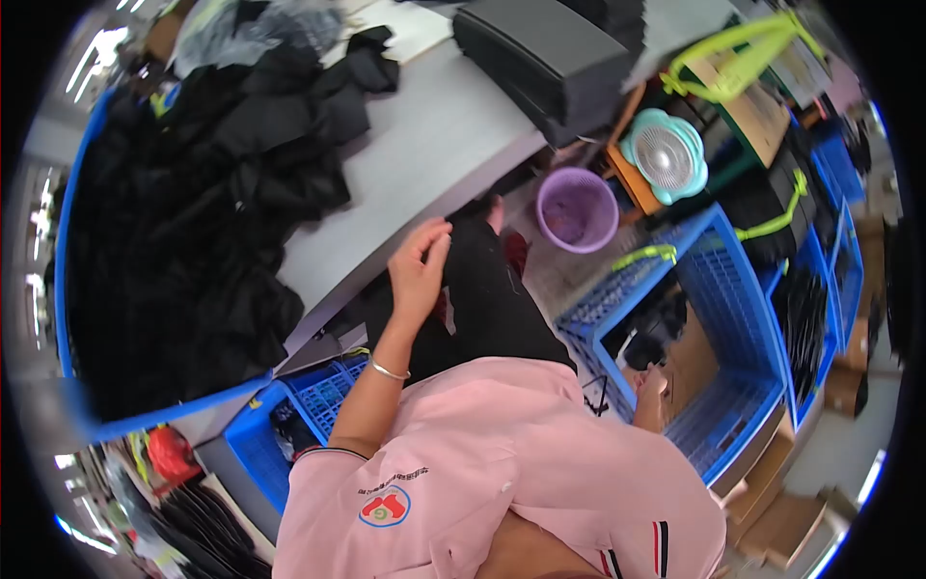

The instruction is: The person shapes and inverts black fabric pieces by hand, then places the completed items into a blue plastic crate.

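Note:
My left hand is raised over my lap, close to the front edge of the grey-white table. Its fingers are loosely bent with the thumb apart, and nothing shows in it. My right hand reaches down inside a blue plastic crate at my right side. Its fingers are closed at the lower edge of a black fabric piece; the fingertips are partly hidden. Brown cardboard lines the crate. On the table's left lies a large heap of black fabric within a blue rim.
A purple bucket stands on the floor ahead, beside a turquoise fan. A dark grey box-shaped object sits on the table. Another blue crate is at my left; cardboard boxes lie behind the right crate.

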The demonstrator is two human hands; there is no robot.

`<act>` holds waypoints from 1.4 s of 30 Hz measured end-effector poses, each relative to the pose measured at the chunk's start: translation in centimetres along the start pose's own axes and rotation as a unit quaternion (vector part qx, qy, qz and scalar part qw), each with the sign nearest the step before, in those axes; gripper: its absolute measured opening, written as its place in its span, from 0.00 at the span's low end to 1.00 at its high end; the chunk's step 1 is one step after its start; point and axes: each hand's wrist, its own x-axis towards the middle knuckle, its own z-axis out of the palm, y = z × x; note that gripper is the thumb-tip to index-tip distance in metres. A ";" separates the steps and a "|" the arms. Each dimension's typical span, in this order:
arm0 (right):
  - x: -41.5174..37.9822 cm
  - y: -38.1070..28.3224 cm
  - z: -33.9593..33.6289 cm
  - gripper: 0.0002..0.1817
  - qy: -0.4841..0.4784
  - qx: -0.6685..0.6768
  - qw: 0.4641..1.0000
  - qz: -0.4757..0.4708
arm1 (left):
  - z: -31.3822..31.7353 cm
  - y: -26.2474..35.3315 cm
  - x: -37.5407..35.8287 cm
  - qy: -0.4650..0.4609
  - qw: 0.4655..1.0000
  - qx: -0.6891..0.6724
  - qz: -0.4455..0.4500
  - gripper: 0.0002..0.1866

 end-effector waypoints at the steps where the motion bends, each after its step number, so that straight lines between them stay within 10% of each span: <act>1: -1.6 -0.6 2.3 0.10 0.021 -0.075 0.993 -0.086 | -1.1 -0.1 1.3 0.054 0.998 -0.005 -0.023 0.10; 5: -7.0 -2.7 10.8 0.25 0.047 -0.273 0.889 -0.365 | -6.5 -3.3 8.6 0.240 0.964 0.092 0.065 0.09; 9: -18.5 -6.5 18.3 0.21 -0.144 -0.223 0.782 -0.564 | -9.1 -4.5 14.4 0.329 0.908 0.241 0.096 0.25; 14: -31.5 -8.4 26.3 0.13 -0.294 -0.212 0.662 -0.656 | -8.8 -7.2 17.3 0.238 0.902 0.347 0.098 0.31; 19: -41.7 -8.7 35.4 0.15 -0.494 -0.130 0.631 -0.584 | -9.9 -9.2 15.5 0.228 0.918 0.316 0.078 0.15; 26: -48.2 -7.1 51.6 0.40 -0.523 -0.156 0.664 -0.512 | -13.9 -11.2 10.9 0.178 0.938 0.284 0.092 0.15; 30: -49.0 -5.5 57.6 0.28 -0.603 -0.110 0.698 -0.371 | -15.3 -11.7 10.8 0.197 0.940 0.269 0.071 0.16; 37: -50.6 -6.1 45.3 0.14 -0.451 -0.088 0.698 -0.549 | -16.3 -13.1 11.9 0.234 0.934 0.264 0.056 0.16; 42: -48.8 -5.7 38.8 0.08 -0.395 -0.122 0.581 -0.701 | -11.6 -2.7 7.9 0.176 0.962 0.149 0.145 0.28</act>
